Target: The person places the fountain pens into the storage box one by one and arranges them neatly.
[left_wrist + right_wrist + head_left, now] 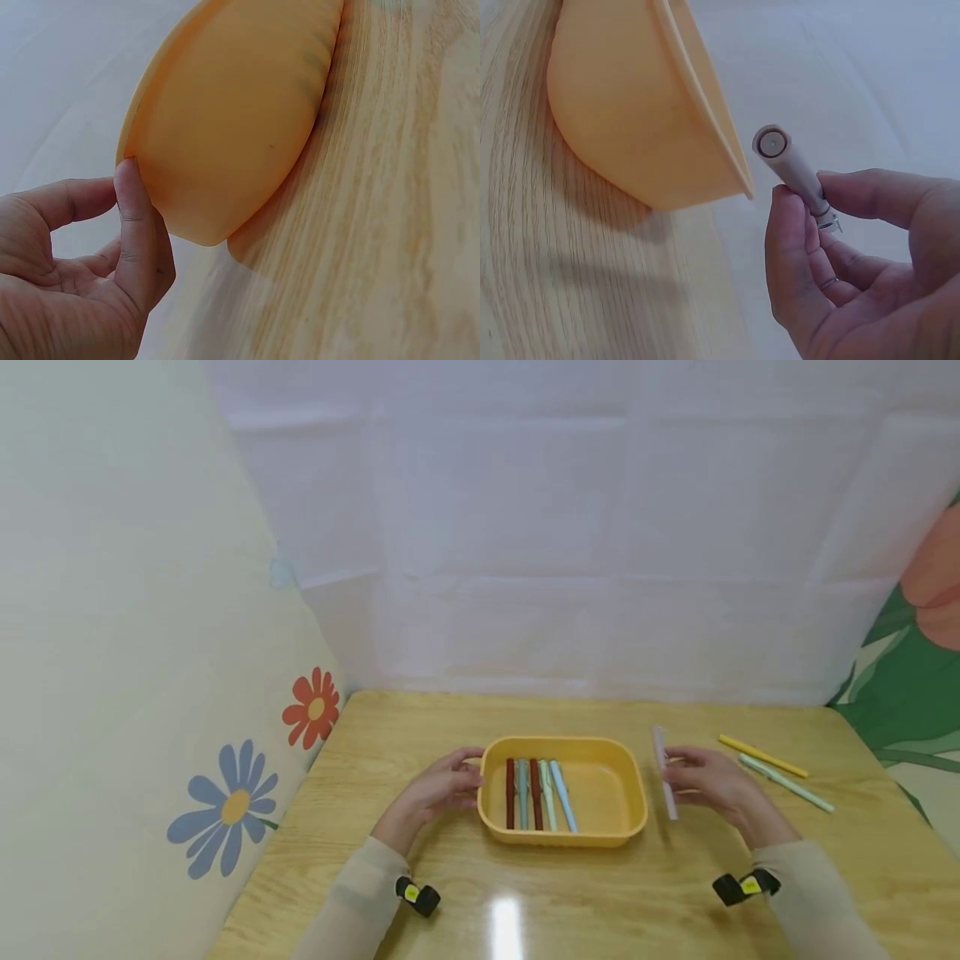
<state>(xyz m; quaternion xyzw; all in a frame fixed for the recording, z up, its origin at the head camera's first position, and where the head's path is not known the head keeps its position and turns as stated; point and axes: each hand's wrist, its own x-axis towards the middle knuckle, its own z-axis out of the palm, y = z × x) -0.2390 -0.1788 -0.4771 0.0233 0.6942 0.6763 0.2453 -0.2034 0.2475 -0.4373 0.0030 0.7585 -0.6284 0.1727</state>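
Note:
My left hand [442, 785] grips the left rim of a yellow plastic bin [600, 839], fingertips at its edge in the left wrist view. Inside the bin's left half, several pens lie side by side: dark red pens [510, 793], a grey-green pen [522, 797], a light green pen [548, 797] and a light blue pen [563, 797]. Just right of the bin, my right hand [708, 781] pinches a pale pink pen [664, 772] between thumb and fingers. The right wrist view shows this pen [799, 176] end-on, raised beside the bin's wall.
On the wooden table [450, 893], a yellow pen [763, 756] and a pale green pen [786, 782] lie to the right of my right hand. A white cloth [495, 527] hangs behind the table, and a flower-patterned wall [150, 652] stands along the left.

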